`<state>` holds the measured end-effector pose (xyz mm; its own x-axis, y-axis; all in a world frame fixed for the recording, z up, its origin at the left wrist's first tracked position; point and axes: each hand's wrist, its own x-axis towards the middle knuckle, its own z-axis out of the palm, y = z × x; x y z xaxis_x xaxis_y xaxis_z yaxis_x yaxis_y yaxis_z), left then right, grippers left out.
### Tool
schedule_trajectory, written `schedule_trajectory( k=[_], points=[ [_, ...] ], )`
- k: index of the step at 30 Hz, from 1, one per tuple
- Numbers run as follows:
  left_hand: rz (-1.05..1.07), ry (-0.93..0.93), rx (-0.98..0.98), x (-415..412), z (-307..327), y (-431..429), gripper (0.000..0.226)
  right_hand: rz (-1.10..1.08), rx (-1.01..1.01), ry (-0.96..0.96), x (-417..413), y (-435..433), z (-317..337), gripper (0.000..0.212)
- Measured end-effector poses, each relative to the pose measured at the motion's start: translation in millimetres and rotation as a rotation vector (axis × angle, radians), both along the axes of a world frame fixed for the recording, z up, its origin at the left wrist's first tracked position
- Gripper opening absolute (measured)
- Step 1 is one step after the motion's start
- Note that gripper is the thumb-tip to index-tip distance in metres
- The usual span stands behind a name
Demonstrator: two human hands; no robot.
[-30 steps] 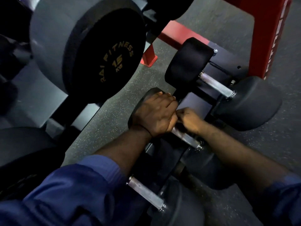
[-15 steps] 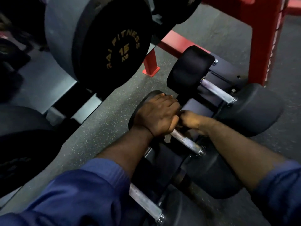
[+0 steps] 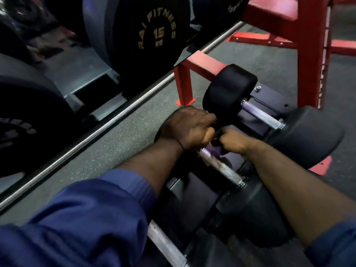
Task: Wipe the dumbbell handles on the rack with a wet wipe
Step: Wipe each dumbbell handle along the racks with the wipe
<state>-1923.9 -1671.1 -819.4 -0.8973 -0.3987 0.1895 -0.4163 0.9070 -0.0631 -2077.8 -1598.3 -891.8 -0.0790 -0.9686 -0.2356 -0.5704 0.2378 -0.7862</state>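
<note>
Three dumbbells lie side by side on a low black rack (image 3: 269,97). The middle dumbbell has a knurled steel handle (image 3: 223,170). My left hand (image 3: 189,130) rests curled over its left head, covering most of that head. My right hand (image 3: 232,141) grips a pale wet wipe (image 3: 216,150) against the upper end of that handle, close to my left hand. Beyond it lies the far dumbbell, its bare handle (image 3: 264,116) in full view. The near dumbbell's handle (image 3: 165,245) shows at the bottom, partly under my blue sleeve.
A large 15 kg black weight plate (image 3: 154,35) stands on a grey stand at the upper left, with more plates at the left edge. A red steel frame (image 3: 308,54) rises right behind the rack. Speckled grey rubber floor (image 3: 119,135) lies left of the rack.
My right hand has slid up the middle handle toward my left hand, leaving more bare steel below it. The camera view has shifted, so the plates and red frame sit lower.
</note>
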Motion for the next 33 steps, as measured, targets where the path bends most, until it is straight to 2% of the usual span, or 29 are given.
schedule_trajectory(
  k=[1,5,10,16,18,20,24,26,27,30,32,33],
  points=[
    [0.005,0.000,-0.003,0,0,1,0.045,-0.026,-0.051,-0.008,-3,1,-1,0.018],
    [0.011,0.001,-0.011,1,2,2,0.046,0.012,-0.248,0.159,-3,11,1,0.040],
    [0.004,-0.021,-0.007,-1,2,-2,0.046,0.021,-0.317,0.295,0,11,9,0.035],
    [0.023,-0.025,0.018,0,3,-1,0.047,0.043,-0.445,0.624,12,17,7,0.069],
    [0.031,-0.032,0.023,-1,2,-1,0.047,0.117,-0.474,0.635,11,25,6,0.059],
    [0.040,-0.029,0.028,0,1,-2,0.045,0.177,-0.437,0.622,9,33,7,0.042],
    [0.041,-0.013,0.018,0,2,0,0.045,0.255,-0.303,0.694,7,43,4,0.044],
    [0.051,-0.013,0.019,0,3,1,0.046,0.282,-0.291,0.705,7,47,4,0.055],
    [0.055,-0.018,0.018,0,3,2,0.047,0.282,-0.285,0.715,6,47,3,0.053],
    [0.066,-0.027,0.018,1,3,2,0.048,0.252,-0.256,0.731,9,44,1,0.031],
    [0.065,-0.027,0.019,0,6,4,0.049,0.196,-0.192,0.687,9,37,0,0.041],
    [0.063,-0.026,0.020,-1,7,4,0.049,0.173,-0.180,0.596,8,35,0,0.051]
  ],
)
